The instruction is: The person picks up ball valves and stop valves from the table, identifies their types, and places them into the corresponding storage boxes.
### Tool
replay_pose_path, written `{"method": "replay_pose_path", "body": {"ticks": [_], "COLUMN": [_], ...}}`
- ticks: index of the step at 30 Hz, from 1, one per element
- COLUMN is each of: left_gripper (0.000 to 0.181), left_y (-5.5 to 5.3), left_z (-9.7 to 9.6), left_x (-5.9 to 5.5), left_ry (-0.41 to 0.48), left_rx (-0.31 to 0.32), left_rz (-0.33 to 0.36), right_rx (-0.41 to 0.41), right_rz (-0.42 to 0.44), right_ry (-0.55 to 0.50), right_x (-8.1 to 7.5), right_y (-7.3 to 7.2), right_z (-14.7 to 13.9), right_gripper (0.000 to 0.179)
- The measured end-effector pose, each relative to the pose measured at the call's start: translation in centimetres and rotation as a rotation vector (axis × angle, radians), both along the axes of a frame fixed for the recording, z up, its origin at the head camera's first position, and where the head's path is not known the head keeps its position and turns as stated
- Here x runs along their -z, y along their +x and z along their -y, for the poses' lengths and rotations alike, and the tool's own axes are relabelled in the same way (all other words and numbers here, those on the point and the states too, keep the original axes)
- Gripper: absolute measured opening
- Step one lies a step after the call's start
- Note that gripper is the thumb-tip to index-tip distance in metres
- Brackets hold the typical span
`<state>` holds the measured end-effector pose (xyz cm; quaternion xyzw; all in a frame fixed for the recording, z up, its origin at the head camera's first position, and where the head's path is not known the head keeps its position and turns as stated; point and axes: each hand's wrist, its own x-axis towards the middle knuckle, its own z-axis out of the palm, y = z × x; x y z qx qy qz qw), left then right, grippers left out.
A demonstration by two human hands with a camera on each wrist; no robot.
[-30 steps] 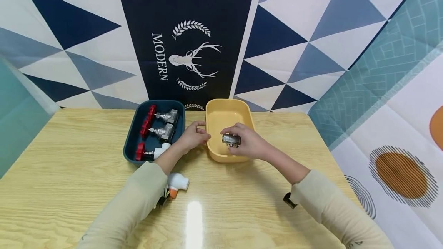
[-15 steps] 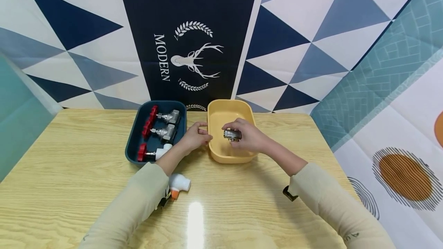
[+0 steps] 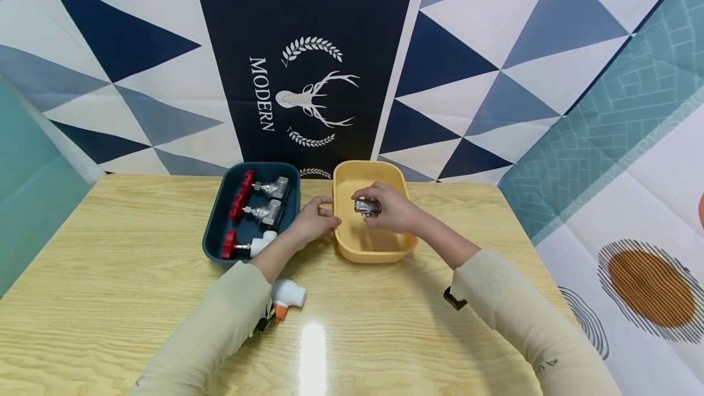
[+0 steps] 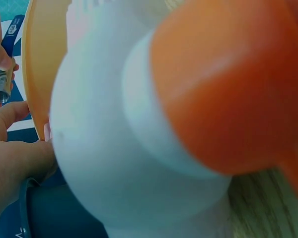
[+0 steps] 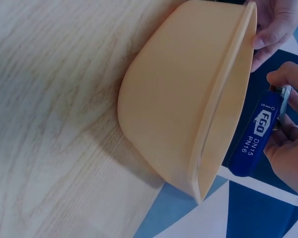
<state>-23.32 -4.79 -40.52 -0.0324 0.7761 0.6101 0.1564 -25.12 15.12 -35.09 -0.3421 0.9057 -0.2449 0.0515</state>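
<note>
My right hand (image 3: 393, 208) holds a metal ball valve (image 3: 366, 206) over the yellow bin (image 3: 374, 257). In the right wrist view the valve's blue lever (image 5: 253, 134) shows, printed "FGO DN15 PN16". At the bin's left rim is my left hand (image 3: 312, 223), thumb and fingers pinching the edge. The left wrist view shows that thumb (image 4: 25, 156) against the bin's wall. Close before that camera looms a white plastic valve with an orange handle (image 4: 213, 89); in the head view the white valve (image 3: 288, 293) lies on the table beside my left sleeve.
Left of the yellow bin stands a dark blue bin (image 3: 209, 225). Inside are metal valves (image 3: 269, 212) with red handwheels (image 3: 242, 194) and a white valve (image 3: 264, 243) with a red handwheel (image 3: 228, 244). A patterned cloth (image 3: 308, 47) hangs behind the wooden table (image 3: 385, 335).
My right hand has moved slightly back and left over the yellow bin with the ball valve. The left hand stays at the rim. The head view has shifted a little.
</note>
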Motion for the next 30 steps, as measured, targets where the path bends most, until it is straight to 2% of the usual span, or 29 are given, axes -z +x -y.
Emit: {"method": "replay_pose_path", "body": {"ticks": [6,17,30], "left_gripper": [0.057,0.057,0.057], "left_y": [0.0,-0.1,0.0], "left_z": [0.0,0.0,0.1], "left_x": [0.0,0.1,-0.1], "left_ry": [-0.008,-0.02,0.024], "left_rx": [-0.008,-0.001,0.001], "left_rz": [0.018,0.009,0.007], "right_rx": [0.002,0.03,0.012], "right_rz": [-0.007,0.007,-0.031], "right_ry": [0.029,0.046,0.075], "right_x": [0.2,0.7,1.0], "right_y": [-1.0,-2.7,-4.8], "right_z": [0.1,0.2,1.0], "right_gripper": [0.048,0.047,0.049]}}
